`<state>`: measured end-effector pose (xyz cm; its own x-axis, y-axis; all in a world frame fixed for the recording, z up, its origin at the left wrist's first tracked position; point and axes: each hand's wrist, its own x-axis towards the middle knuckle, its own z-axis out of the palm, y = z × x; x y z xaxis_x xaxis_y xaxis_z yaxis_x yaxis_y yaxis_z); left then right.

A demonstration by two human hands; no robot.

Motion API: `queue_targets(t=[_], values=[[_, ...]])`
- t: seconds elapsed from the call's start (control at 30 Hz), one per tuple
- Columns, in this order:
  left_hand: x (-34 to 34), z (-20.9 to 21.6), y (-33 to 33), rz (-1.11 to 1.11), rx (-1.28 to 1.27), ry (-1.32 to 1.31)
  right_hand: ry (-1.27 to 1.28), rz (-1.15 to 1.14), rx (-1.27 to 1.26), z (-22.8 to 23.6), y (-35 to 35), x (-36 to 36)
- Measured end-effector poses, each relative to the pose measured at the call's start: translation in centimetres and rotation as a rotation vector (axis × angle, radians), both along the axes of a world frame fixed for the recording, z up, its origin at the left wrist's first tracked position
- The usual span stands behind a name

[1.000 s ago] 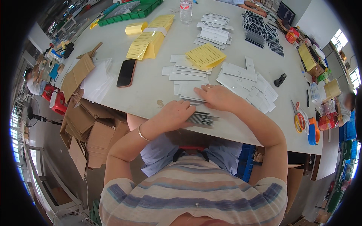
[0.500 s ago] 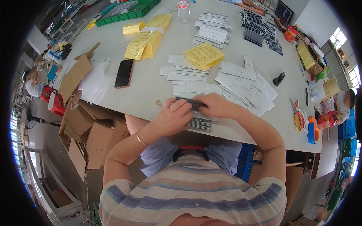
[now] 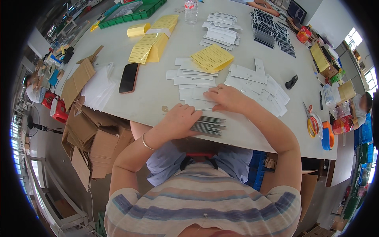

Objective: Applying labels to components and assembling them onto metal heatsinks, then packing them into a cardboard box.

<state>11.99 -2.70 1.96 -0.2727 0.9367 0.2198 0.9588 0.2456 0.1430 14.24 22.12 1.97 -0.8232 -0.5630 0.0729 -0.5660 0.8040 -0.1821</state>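
Note:
Near the front edge of the table, my left hand (image 3: pixel 178 121) is closed around the left end of a stack of thin dark-edged cards (image 3: pixel 209 126), whose layered edges fan out to the right. A ring shows on my right hand (image 3: pixel 229 98), which lies farther forward over the near end of a pile of white cards (image 3: pixel 193 81). Its fingers stretch left with the thumb apart, touching or just above a white card (image 3: pixel 198 104). On that pile's far end rests a folded yellow label sheet (image 3: pixel 213 57). A second spread of white cards (image 3: pixel 260 87) lies to the right.
A phone (image 3: pixel 128 78) and cardboard pieces (image 3: pixel 81 81) are at the left. Yellow label sheets (image 3: pixel 152 42), a green tray (image 3: pixel 132 15) and a bottle (image 3: pixel 191 12) stand farther back. Rows of dark cards (image 3: pixel 272 33), scissors (image 3: pixel 312 125) and a tape dispenser (image 3: pixel 327 136) occupy the right side.
Both hands were together on a dark card above the stack. My right hand has moved forward onto the white cards; the dark card no longer shows. My left hand stays by the stack.

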Motion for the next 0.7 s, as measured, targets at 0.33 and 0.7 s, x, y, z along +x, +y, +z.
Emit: queue_targets(t=[0.33, 0.7], values=[[0.2, 0.2, -0.2, -0.026, 0.006, 0.032, 0.331, 0.085, 0.145, -1.4, -1.2, 0.5], [1.3, 0.9, -0.1, 0.052, 0.262, 0.19, 0.006, -0.091, -0.16, -0.6, -2.9, 1.2]])
